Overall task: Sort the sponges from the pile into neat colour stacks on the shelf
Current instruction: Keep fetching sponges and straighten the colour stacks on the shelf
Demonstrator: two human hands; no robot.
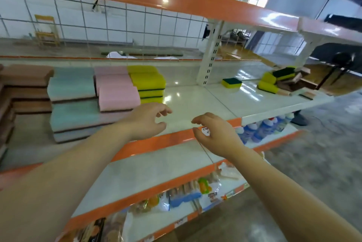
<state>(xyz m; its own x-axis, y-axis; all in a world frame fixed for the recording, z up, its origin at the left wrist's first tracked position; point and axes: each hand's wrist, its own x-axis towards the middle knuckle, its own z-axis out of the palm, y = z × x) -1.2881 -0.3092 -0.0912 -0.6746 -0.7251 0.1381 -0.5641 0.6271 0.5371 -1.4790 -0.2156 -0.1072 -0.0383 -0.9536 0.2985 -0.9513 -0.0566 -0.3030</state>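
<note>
— Yellow stack (pixel 147 83) at the right end of the sorted row, correct?

— Yes. Pink stack (pixel 115 89) touches it on the left, then blue stack (pixel 73 100), then brown stack (pixel 25 87), all on the white shelf (pixel 195 102).

— And the unsorted pile (pixel 282 81)?

— Well to the right, past the upright; one yellow-and-green sponge (pixel 231 82) lies alone between.

— Your hands?

— My left grip (pixel 147 120) and right grip (pixel 213 134) hover above the shelf's front edge, fingers loosely curled, holding nothing.

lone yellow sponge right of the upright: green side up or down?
Up. The lone sponge lies flat on the shelf, dark green pad on top.
</note>
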